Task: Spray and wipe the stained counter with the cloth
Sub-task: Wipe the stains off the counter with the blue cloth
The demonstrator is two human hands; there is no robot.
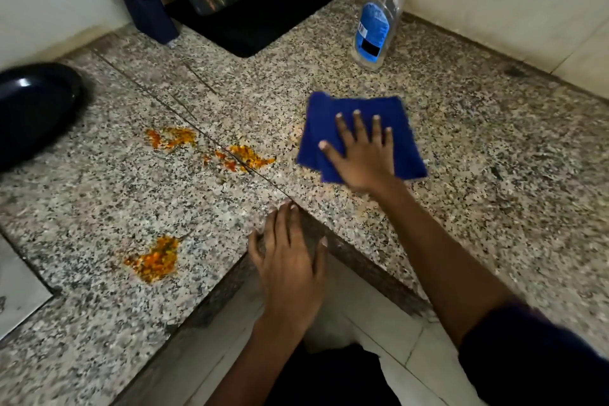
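Right hand pressed flat, fingers spread, on blue cloth right of orange stains, likely for wiping pressure; left hand, fingers relaxed, steadies on table corner; spray bottle parked far.

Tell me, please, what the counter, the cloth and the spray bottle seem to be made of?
Counter: speckled granite-like stone, fairly smooth, with visible joint lines. Cloth: soft blue fabric, probably microfibre, folded in layers. Spray bottle: clear, see-through plastic with a blue label.
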